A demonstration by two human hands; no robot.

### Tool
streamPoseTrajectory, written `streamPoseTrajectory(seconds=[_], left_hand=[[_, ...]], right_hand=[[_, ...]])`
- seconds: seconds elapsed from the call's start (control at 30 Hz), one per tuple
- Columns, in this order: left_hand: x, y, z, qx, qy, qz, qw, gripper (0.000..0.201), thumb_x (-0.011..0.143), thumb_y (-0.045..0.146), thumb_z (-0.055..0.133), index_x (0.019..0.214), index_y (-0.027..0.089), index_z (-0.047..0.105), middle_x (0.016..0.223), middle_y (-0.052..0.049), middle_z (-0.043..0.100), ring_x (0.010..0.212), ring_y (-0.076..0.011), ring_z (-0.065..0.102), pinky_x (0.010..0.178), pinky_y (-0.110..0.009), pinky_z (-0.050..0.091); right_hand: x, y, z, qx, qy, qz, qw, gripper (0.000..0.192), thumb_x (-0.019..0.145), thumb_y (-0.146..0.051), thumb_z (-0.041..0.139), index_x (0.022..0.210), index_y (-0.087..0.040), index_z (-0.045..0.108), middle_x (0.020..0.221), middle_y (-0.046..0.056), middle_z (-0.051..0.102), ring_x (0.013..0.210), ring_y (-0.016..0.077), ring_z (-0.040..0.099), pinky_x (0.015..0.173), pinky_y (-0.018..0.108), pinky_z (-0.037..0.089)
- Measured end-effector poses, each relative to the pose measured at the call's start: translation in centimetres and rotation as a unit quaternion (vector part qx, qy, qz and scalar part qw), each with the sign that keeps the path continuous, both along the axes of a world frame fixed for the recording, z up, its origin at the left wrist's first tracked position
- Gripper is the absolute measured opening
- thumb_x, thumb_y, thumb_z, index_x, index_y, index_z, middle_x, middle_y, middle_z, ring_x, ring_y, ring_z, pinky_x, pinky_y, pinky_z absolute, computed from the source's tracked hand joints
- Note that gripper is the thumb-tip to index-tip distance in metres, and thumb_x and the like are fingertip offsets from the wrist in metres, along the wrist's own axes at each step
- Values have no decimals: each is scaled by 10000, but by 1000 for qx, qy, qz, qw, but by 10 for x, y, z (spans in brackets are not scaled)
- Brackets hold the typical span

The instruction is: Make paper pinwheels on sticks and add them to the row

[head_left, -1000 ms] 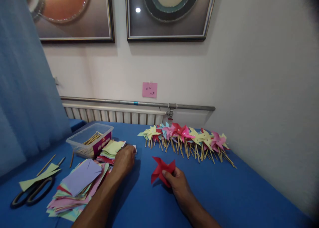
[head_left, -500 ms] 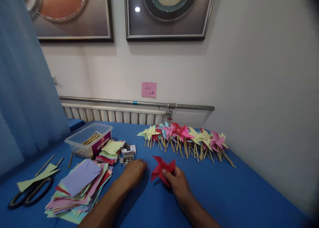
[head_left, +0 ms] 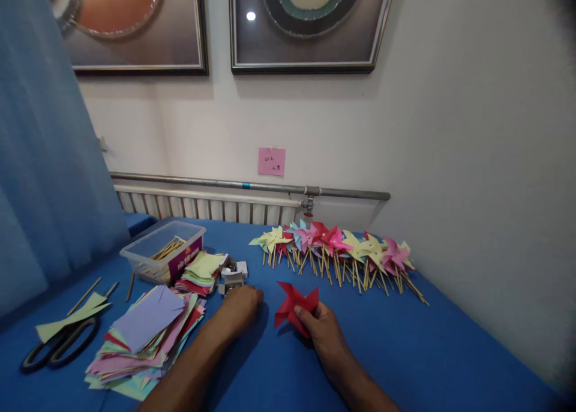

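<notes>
My right hand (head_left: 324, 333) pinches a red paper pinwheel head (head_left: 294, 307), thumb pressed on its middle. The folded blades point outward, and no stick shows on it. My left hand (head_left: 243, 307) is at the near side of two small open cardboard boxes (head_left: 234, 270) that hold shiny metal bits, too small to name surely. Its fingers are curled and closed, with the tips hidden beneath the hand, so anything between them is out of sight. The near box is partly covered by this hand.
Finished pinwheels (head_left: 333, 241) on sticks lie in a row at the back right. Left of my hands are paper stacks (head_left: 148, 322), a clear plastic tub (head_left: 153, 244) of sticks, and scissors (head_left: 63, 346) under pale green paper pieces. A blue curtain (head_left: 49, 142) hangs at the left.
The view has shifted slightly. My left hand has moved a little nearer the small boxes and covers more of the near one. My right hand keeps its hold on the pinwheel head.
</notes>
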State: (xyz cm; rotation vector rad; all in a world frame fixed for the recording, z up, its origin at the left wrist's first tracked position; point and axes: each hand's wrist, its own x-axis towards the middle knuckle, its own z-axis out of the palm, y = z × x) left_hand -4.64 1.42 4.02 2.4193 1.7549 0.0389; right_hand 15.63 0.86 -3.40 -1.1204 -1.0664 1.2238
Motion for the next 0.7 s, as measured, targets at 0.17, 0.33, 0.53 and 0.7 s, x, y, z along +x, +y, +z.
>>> streamPoseTrajectory(seconds=[0.17,0.33,0.53,0.7], left_hand=[[-2,-4,10,-19,32,0,999,260,809,150,521,947,168,741,997,-155,760,994,-285,703,801,-334,491],[0,-4,8,-17,38,-11,999,269,825,148,508,952,165,745,1016,-162,762,1009,-287,707,810,-338,497],[-14,3,1,-4,20,8,1000,223,811,204,545,897,150,743,956,-165,758,937,-291,714,747,-329,492],[-21,4,1,-34,13,-9,999,194,720,203,618,859,154,744,932,-146,762,882,-284,715,678,-307,478]], right_hand=[[0,1,-1,9,-9,-4,1000,418,591,-521,814,754,-168,661,613,-3,643,529,133,506,513,247,387],[1,1,-2,16,-19,0,1000,386,618,-507,796,761,-174,661,620,-3,647,535,138,515,527,252,401],[1,-3,4,11,-14,10,1000,365,639,-483,787,760,-169,646,603,-22,609,522,119,480,515,240,379],[0,-6,10,16,-13,17,1000,374,629,-483,795,758,-167,642,615,-22,609,538,120,484,532,243,377]])
